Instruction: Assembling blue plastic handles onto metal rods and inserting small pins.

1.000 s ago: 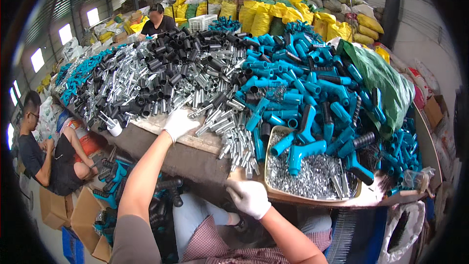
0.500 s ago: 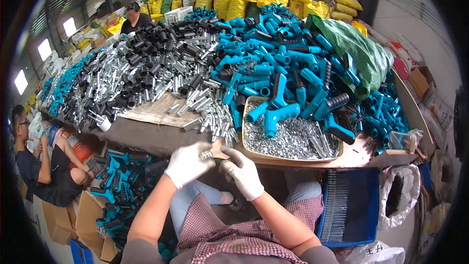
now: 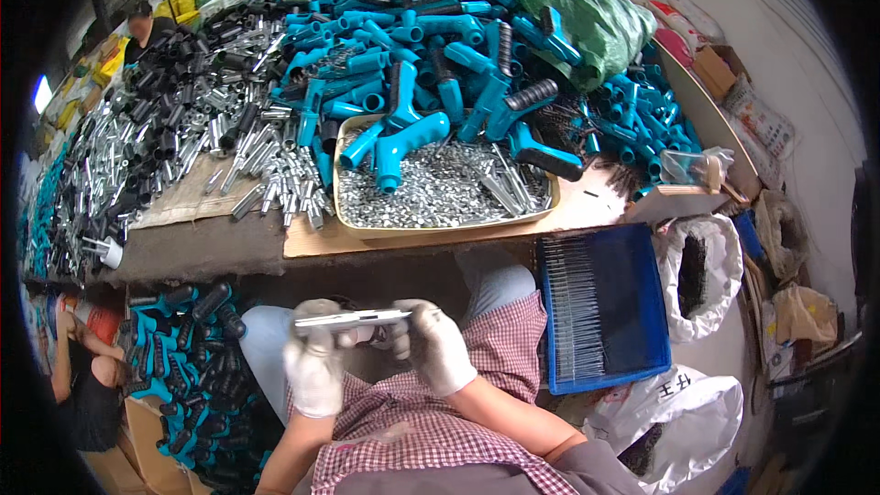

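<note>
Both hands wear white work gloves and come together over my lap. A slim silver metal tube with dark slots [image 3: 356, 319] lies level between them. My left hand [image 3: 314, 368] is closed round its left end, thumb and fingers up against it. At the other end, the fingers of my right hand [image 3: 436, 348] are closed on the tube's tip. Below the tube, between the hands, part of a small greyish piece shows, too blurred to name. A checked apron [image 3: 500, 339] covers my lap under the hands.
A tray of small metal pieces [image 3: 440, 231] sits at the table's edge, with teal pistol-shaped housings [image 3: 408, 148] on it. Silver tubes [image 3: 275, 170] and black parts are heaped left. A blue bin of thin rods [image 3: 653, 312] stands right; white sacks [image 3: 724, 261] stand beyond. Another person sits far left.
My view has swung right and down. Both hands have drawn back from the table's edge to my lap, and the silver tube now shows between them.
</note>
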`<act>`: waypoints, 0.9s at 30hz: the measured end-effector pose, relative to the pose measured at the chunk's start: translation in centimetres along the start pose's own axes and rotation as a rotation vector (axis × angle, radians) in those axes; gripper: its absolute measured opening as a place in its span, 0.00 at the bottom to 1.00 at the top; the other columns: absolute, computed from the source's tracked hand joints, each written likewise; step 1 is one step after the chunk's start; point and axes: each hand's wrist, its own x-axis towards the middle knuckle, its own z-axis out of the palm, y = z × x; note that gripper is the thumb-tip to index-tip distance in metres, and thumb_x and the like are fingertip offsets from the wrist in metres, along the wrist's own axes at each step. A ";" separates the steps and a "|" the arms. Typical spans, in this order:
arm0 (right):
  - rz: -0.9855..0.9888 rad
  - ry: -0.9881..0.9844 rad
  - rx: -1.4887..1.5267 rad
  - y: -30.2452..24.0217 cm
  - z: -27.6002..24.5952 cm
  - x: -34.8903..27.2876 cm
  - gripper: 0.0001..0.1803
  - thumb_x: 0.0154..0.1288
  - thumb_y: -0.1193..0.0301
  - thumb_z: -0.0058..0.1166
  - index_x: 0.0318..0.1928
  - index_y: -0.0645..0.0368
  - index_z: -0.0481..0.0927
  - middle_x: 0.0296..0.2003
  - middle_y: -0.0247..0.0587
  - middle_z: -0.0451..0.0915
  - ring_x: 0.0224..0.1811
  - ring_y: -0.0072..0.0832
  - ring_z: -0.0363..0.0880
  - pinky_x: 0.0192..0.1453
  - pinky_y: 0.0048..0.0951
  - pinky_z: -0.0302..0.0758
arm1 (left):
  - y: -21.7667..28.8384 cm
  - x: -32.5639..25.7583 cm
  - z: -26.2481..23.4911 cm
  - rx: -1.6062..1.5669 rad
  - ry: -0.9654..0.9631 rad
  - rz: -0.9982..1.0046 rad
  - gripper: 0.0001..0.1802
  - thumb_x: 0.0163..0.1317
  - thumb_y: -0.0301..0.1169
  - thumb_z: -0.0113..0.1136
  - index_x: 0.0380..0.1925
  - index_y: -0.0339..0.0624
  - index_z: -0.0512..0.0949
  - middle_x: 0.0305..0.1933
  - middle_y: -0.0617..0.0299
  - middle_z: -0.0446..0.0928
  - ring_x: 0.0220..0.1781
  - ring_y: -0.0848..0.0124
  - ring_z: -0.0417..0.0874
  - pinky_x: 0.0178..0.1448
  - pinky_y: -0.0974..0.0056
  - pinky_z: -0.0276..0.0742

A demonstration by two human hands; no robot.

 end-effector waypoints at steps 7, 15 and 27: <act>-0.341 0.134 -0.490 -6.0 0.8 -2.4 0.12 0.73 0.70 0.48 0.48 0.64 0.80 0.32 0.36 0.81 0.31 0.19 0.76 0.35 0.20 0.73 | 3.7 1.8 1.8 1.246 -0.346 0.495 0.19 0.40 0.32 0.76 0.33 0.41 0.81 0.36 0.56 0.80 0.41 0.55 0.80 0.46 0.58 0.77; -0.383 -0.017 -0.854 -7.2 2.2 -4.1 0.09 0.67 0.79 0.52 0.44 0.66 0.83 0.32 0.36 0.82 0.31 0.18 0.77 0.36 0.21 0.74 | 2.5 0.5 1.9 1.238 -0.369 0.234 0.18 0.41 0.33 0.75 0.34 0.42 0.83 0.32 0.57 0.79 0.36 0.56 0.81 0.40 0.56 0.77; -0.441 -0.339 -1.258 -7.2 2.7 -2.7 0.10 0.66 0.66 0.59 0.43 0.57 0.83 0.35 0.47 0.84 0.37 0.40 0.85 0.42 0.34 0.80 | 2.5 0.6 2.9 1.149 -0.459 0.352 0.17 0.42 0.36 0.77 0.32 0.43 0.83 0.32 0.58 0.81 0.36 0.57 0.82 0.40 0.56 0.78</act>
